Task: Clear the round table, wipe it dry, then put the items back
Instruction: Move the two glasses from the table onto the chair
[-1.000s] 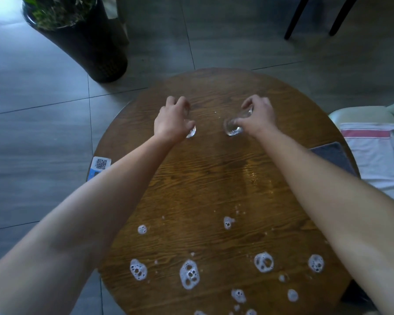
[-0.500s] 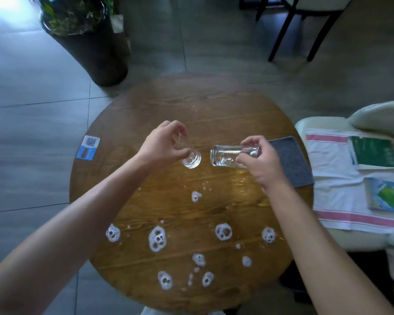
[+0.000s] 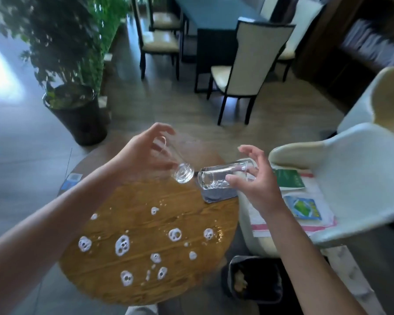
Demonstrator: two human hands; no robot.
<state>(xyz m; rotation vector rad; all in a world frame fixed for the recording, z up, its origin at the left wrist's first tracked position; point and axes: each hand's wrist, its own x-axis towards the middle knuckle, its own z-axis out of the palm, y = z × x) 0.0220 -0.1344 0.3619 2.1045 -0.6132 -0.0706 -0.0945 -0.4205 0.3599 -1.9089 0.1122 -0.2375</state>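
Glasses come first: two clear ones, both lifted off the round desk (image 3: 146,223) and held above its far edge. The left hand (image 3: 143,155) grips one glass (image 3: 178,164) tilted with its base pointing down and right, fingers (image 3: 164,128) curled round its upper part. The right hand (image 3: 257,185) holds the other glass (image 3: 221,176) lying nearly level, its base pointing left, pinched between thumb and fingers near the rim. The two bases sit close together, just apart.

Judging by this, clearing is under way but not finished. A dark grey cloth (image 3: 216,195) lies on the right edge of the desk, under the right glass, and a small card (image 3: 72,179) sits at the left edge. Wiping has not begun: I count roughly eleven white foam blobs (image 3: 122,245) scattered over the near half of the wood, with a wet sheen near the right rim. Wiping and putting things back are both left to do.

To the right stands a pale armchair (image 3: 362,178) with a striped towel (image 3: 282,223) on its seat, carrying two booklets, one dark green (image 3: 288,179) and one blue and green (image 3: 304,208). That seat looks a likely resting place for the glasses. A dark bin (image 3: 255,278) stands on the floor near the desk. Farther off are one potted plant (image 3: 75,110) on the left and several dining chairs (image 3: 243,64) round a blue table.
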